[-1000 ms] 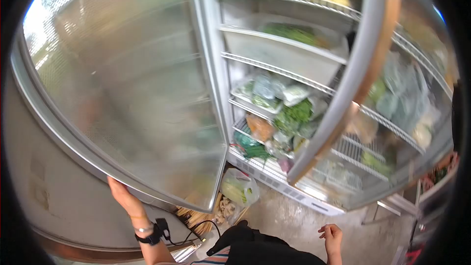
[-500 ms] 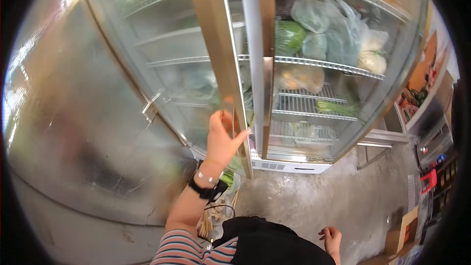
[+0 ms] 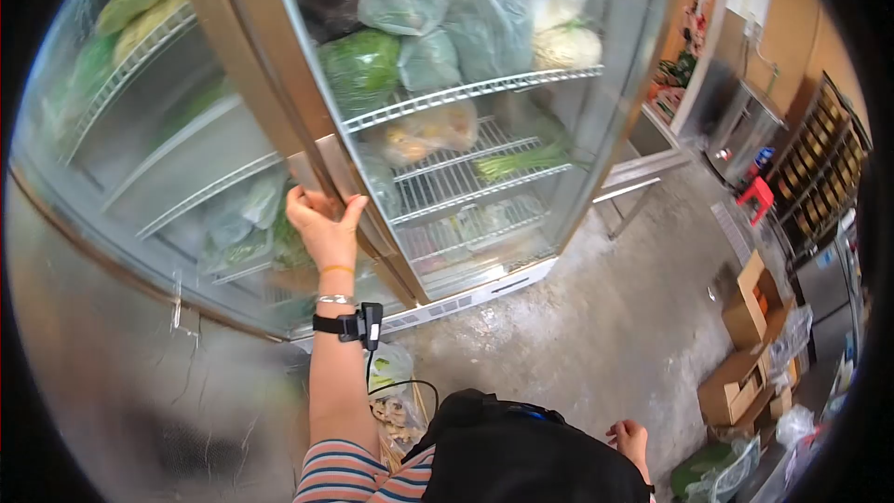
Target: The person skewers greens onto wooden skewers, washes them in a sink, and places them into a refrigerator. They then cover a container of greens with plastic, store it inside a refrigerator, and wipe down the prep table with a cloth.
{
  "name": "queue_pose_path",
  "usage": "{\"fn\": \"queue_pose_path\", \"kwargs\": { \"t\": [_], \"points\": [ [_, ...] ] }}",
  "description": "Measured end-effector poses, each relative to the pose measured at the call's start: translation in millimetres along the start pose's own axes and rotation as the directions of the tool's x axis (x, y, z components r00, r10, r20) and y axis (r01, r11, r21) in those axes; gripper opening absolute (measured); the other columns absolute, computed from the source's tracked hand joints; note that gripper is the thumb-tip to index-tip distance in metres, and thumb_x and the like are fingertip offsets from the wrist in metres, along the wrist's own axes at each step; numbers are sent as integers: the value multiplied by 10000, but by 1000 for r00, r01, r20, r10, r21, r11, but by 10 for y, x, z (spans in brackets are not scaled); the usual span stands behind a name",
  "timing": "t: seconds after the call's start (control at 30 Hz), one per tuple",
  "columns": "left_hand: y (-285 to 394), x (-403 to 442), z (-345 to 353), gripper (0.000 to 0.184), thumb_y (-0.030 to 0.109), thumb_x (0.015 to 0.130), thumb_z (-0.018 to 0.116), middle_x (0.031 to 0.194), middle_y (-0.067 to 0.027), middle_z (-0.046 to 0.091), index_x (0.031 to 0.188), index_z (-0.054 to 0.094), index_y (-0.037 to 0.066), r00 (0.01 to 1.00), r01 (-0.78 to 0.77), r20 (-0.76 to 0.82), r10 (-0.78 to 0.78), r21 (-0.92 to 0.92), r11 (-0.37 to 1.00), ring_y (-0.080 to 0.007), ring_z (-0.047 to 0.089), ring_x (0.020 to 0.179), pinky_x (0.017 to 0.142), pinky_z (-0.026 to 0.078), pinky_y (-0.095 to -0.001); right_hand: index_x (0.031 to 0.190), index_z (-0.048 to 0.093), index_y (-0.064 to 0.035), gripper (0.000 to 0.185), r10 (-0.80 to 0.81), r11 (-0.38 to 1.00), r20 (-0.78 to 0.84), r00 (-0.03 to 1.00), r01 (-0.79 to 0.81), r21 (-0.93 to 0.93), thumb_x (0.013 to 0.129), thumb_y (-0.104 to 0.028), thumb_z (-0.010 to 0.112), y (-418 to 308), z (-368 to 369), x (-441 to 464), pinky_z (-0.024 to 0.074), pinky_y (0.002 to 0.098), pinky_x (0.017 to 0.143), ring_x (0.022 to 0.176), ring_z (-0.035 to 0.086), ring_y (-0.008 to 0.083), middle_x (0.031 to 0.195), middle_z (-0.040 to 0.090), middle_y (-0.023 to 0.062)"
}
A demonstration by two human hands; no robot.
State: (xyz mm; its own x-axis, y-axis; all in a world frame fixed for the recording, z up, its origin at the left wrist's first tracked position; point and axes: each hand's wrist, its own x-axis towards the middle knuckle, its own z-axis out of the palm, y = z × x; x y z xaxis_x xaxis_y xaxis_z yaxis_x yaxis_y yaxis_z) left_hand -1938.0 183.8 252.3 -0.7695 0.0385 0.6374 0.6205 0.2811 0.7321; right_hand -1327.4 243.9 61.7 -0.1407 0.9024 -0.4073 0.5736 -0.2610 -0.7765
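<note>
My left hand (image 3: 321, 233) is at the metal-framed left glass door (image 3: 209, 47) of an upright refrigerator. Its fingers curl at the door handle (image 3: 304, 172), with the thumb spread over the frame. This door stands closed against the right glass door (image 3: 466, 144). Behind the glass, bagged vegetables (image 3: 363, 70) and a bundle of green stalks (image 3: 521, 161) rest on wire shelves (image 3: 484, 87). Low at the right, my right hand (image 3: 630, 438) hangs beside my body, fingers loosely bent and no object visible in it.
Cardboard boxes (image 3: 736, 389) and plastic bags stand on the concrete floor (image 3: 605, 317) at the right. Farther back are a red stool (image 3: 756, 197), a rack (image 3: 824, 163) and a metal table (image 3: 643, 172). Bagged produce (image 3: 386, 368) lies below my left arm.
The left refrigerator door has swung shut, with my left hand moving along with it. My view has turned to the right. The right hand still hangs low.
</note>
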Motion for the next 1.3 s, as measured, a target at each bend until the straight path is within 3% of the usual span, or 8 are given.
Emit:
{"fn": "queue_pose_path", "kwargs": {
  "t": [0.23, 0.37, 0.43, 0.53, 0.67, 0.87, 1.13, 1.3],
  "points": [
    [91, -35, -32, 872, 208, 624, 867, 1028, -93, 488, 1267, 332, -36, 998, -66, 7, 66, 35, 997, -212, 499, 923, 891, 413, -355, 803, 629, 69, 221, -16, 997, 40, 999, 19, -81, 877, -108, 520, -29, 73, -35, 530, 289, 552, 584, 642, 168, 706, 676, 112],
    [21, -233, -116, 725, 94, 740, 766, 1122, -114, 478, 1303, 323, -18, 996, 12, 84, 19, -345, 939, -202, 495, 1007, 871, 433, -340, 814, 631, 60, 211, 74, 997, -4, 997, -74, -34, 880, -107, 521, 175, 47, -259, 529, 287, 554, 585, 641, 168, 717, 678, 111],
    [-125, -497, -190, 643, 58, 797, 693, 1200, -130, 453, 1324, 329, 2, 1000, -1, 24, 6, -186, 982, -209, 492, 1042, 872, 447, -344, 826, 630, 61, 207, 173, 985, -38, 984, -174, -10, 882, -108, 524, 354, 18, -465, 531, 286, 555, 593, 644, 169, 725, 678, 114],
    [-740, -1196, -113, 525, 28, 823, 623, 1250, -137, 449, 1293, 388, 11, 939, 98, 339, -57, -106, 990, -231, 507, 1048, 901, 450, -349, 830, 627, 63, 201, 315, 949, -85, 945, -314, 21, 882, -101, 525, 733, 2, -898, 535, 288, 559, 601, 647, 172, 727, 678, 115],
    [-1282, -2521, 280, 378, -4, 813, 604, 1198, -151, 534, 1180, 512, -11, 345, 175, 935, -89, 29, 984, -260, 537, 1114, 878, 477, -337, 928, 661, 27, 226, 543, 838, -94, 835, -545, 2, 892, -160, 539, 1003, 13, -1652, 541, 307, 633, 676, 657, 167, 814, 692, 102],
    [-462, -4127, 1047, 266, -41, 778, 618, 1043, -138, 600, 1037, 563, -19, -308, 173, 913, 267, -222, 960, -229, 621, 909, 799, 511, -328, 956, 674, -82, 312, 647, 756, -256, 718, -649, 89, 839, -332, 528, 1709, 244, -2635, 518, 383, 728, 738, 677, 250, 819, 694, 112],
    [1530, -6104, 1309, 262, 2, 775, 640, 919, -106, 626, 1030, 577, 5, -587, 157, 681, 438, -435, 887, -185, 630, 819, 744, 524, -311, 885, 683, -89, 302, 816, 575, -352, 459, -586, 571, 818, -357, 563, 3207, 495, -3663, 522, 352, 698, 700, 684, 226, 764, 691, 96],
    [1684, -7151, 1419, 227, 39, 794, 641, 837, -93, 634, 1015, 591, 19, -779, -248, 596, -194, -9, 969, -199, 656, 720, 651, 549, -335, 916, 676, -38, 275, 879, 475, -354, 320, -529, 703, 852, -292, 592, 3626, 97, -4262, 530, 307, 663, 672, 677, 169, 804, 696, 83]
  ]
}}
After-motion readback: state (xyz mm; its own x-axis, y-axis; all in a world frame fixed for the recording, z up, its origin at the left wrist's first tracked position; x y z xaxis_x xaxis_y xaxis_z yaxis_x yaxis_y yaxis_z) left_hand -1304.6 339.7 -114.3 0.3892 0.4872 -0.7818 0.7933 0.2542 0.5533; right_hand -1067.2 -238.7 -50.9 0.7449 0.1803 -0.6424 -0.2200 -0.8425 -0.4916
